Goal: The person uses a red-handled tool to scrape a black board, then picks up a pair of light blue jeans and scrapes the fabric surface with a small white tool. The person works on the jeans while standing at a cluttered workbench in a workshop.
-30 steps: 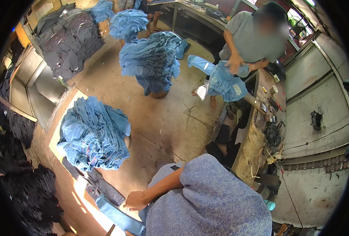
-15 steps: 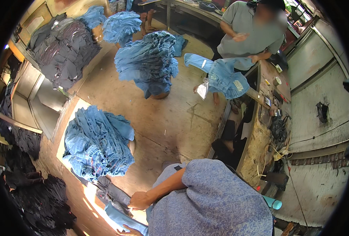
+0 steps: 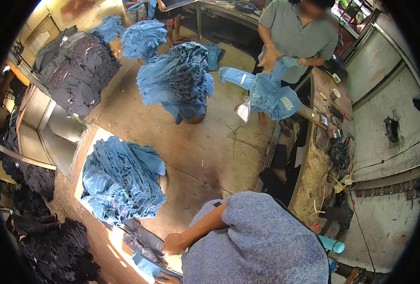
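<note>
At the lower edge, my left hand (image 3: 168,279), partly cut off by the frame, has its fingers closed at the edge of a light blue denim garment (image 3: 146,266). Just above it is my right hand (image 3: 174,244), its fingers curled closed; what they hold is hidden. Beside the right hand lie dark grey denim legs (image 3: 143,238). Farther up and left, a tall heap of blue denim garments (image 3: 122,180) rests on a support, mostly hidden under it.
More blue denim heaps (image 3: 174,78) stand ahead, with dark garments (image 3: 75,71) piled at far left and black ones (image 3: 58,248) near left. A co-worker (image 3: 295,38) handles a blue denim garment (image 3: 269,94) by the cluttered workbench (image 3: 309,177) on the right.
The view has shifted slightly, so the near heap sits lower and farther right. My hands stay close to the denim. The co-worker's raised hand has come down beside the garment.
</note>
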### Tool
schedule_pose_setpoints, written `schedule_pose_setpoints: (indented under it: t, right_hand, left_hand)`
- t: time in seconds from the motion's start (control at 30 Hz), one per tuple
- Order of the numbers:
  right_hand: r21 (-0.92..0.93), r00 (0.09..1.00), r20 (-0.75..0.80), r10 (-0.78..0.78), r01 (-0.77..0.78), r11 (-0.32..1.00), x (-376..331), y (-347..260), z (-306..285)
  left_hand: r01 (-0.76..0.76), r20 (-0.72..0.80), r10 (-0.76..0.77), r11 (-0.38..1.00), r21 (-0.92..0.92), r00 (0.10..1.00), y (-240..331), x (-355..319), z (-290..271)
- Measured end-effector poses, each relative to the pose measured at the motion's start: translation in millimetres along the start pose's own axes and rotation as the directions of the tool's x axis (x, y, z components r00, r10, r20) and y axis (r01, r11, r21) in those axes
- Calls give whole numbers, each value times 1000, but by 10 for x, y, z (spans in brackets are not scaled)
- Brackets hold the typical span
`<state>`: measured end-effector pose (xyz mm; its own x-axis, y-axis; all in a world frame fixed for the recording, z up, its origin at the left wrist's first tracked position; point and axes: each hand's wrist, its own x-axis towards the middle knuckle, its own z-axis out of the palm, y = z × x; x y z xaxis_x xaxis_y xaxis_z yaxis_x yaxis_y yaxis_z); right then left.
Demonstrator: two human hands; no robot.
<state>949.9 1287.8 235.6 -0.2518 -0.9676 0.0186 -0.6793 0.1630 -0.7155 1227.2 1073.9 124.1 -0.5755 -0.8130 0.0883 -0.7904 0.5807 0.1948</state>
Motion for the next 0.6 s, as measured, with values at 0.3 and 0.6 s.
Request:
schedule_pose_setpoints:
  t: [0.3, 0.6]
  right_hand:
    - [37, 999, 45, -16, 15, 999, -131, 13, 37]
    - [-13, 983, 165, -83, 86, 996, -13, -59, 278]
  left_hand:
    - [58, -25, -57, 998, 21, 998, -116, -169, 115]
    - [173, -46, -172, 985, 22, 984, -439, -361, 217]
